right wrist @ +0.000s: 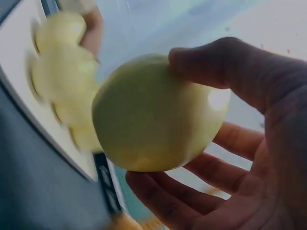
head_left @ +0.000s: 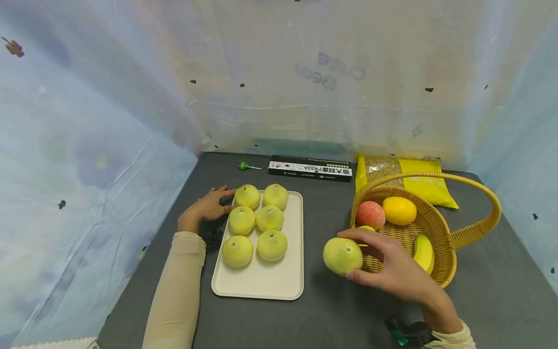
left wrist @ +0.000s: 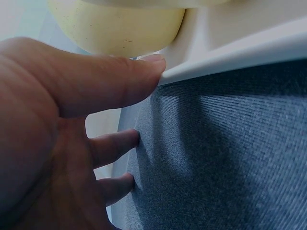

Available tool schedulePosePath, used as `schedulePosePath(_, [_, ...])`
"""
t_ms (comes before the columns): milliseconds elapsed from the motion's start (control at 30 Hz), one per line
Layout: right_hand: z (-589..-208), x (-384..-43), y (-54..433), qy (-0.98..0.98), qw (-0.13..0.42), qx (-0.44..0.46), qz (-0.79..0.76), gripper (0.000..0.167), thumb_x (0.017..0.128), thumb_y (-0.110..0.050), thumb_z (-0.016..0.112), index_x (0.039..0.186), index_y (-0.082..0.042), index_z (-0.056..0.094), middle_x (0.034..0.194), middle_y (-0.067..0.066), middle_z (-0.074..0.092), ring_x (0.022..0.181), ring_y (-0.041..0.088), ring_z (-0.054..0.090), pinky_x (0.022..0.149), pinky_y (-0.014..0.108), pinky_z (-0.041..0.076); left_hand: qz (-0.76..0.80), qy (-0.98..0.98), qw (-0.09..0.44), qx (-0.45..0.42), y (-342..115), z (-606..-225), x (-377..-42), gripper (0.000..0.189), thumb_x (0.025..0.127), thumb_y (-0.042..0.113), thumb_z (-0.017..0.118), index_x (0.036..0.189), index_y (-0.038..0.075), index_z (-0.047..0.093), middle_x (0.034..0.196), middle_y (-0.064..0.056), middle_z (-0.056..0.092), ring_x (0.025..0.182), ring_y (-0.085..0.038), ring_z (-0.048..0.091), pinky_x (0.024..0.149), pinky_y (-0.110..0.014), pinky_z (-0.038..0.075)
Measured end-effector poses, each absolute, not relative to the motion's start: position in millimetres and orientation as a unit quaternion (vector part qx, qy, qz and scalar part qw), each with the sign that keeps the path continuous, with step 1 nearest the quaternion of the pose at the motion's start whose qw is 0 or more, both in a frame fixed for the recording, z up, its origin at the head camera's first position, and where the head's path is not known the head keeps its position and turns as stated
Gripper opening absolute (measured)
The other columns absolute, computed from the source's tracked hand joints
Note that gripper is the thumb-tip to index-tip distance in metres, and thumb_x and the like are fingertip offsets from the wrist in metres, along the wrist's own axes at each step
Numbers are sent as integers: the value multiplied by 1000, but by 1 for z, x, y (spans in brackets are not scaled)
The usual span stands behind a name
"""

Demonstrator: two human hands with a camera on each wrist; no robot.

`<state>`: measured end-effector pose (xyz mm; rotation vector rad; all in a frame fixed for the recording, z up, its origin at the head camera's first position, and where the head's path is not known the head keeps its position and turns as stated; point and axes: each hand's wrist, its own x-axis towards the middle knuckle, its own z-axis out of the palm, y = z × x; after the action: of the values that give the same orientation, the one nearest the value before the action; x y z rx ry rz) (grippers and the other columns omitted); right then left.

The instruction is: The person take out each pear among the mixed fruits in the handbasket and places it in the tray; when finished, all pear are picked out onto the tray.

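My right hand (head_left: 392, 264) grips a round yellow-green fruit (head_left: 342, 256) between thumb and fingers, in front of the wicker basket's left side. In the right wrist view the fruit (right wrist: 156, 115) is large, thumb on one side and fingertips on the other. Several like fruits (head_left: 272, 245) sit in two columns on a white tray (head_left: 257, 283). My left hand (head_left: 210, 204) is at the tray's upper left edge, beside the fruits. In the left wrist view its thumb (left wrist: 110, 79) lies at the tray rim, with its other fingers extended over the dark cloth.
The wicker basket (head_left: 446, 257) holds a peach (head_left: 371, 214), an orange-yellow fruit (head_left: 399, 211) and a banana (head_left: 424, 254); its tall handle arches up. Behind stand a yellow pasta bag (head_left: 425, 186), a black-and-white pasta box (head_left: 310, 168) and a green lollipop (head_left: 244, 166). Curtains enclose the table.
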<state>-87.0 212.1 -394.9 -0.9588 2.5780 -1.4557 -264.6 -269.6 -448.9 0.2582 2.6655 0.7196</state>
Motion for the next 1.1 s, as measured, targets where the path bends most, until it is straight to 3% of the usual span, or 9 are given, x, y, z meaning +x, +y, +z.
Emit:
schedulePosePath(133, [-407, -93, 181, 809, 47, -327, -487, 63, 92, -21, 93, 148, -24, 65, 142, -4, 70, 120, 13, 72, 103, 29, 62, 257, 944, 183, 92, -269, -449, -264, 68, 113, 34, 62, 174, 19, 36, 183, -25, 9, 167, -58, -4, 123, -88, -3])
schedulePosePath(333, [-421, -99, 137, 772, 85, -355, -521, 63, 91, -21, 93, 148, -16, 66, 143, -3, 70, 126, 15, 70, 107, 37, 62, 257, 945, 182, 91, -269, -449, -263, 68, 113, 33, 62, 174, 19, 36, 183, -25, 10, 166, -58, -4, 123, -88, -3])
schedulePosePath(567, [-439, -99, 94, 740, 106, -377, -546, 64, 90, -21, 93, 148, -21, 65, 145, -3, 68, 131, 15, 68, 109, 39, 61, 257, 945, 181, 91, -268, -449, -264, 68, 113, 32, 62, 174, 19, 35, 183, -25, 10, 167, -57, -4, 123, -88, -3])
schedulePosePath(833, [-452, -94, 66, 755, 43, -426, -497, 65, 90, -23, 93, 149, -20, 64, 144, -6, 68, 126, 10, 66, 104, 33, 61, 255, 946, 177, 97, -270, -450, -264, 68, 113, 33, 62, 174, 19, 36, 183, -26, 10, 166, -59, -3, 122, -89, -2])
schedulePosePath(1100, [-459, -83, 49, 789, -7, -440, -428, 65, 90, -26, 92, 149, -18, 64, 149, -3, 65, 137, 13, 64, 117, 35, 54, 254, 946, 177, 94, -269, -447, -262, 67, 113, 33, 62, 173, 18, 37, 182, -27, 11, 166, -59, -2, 122, -89, -1])
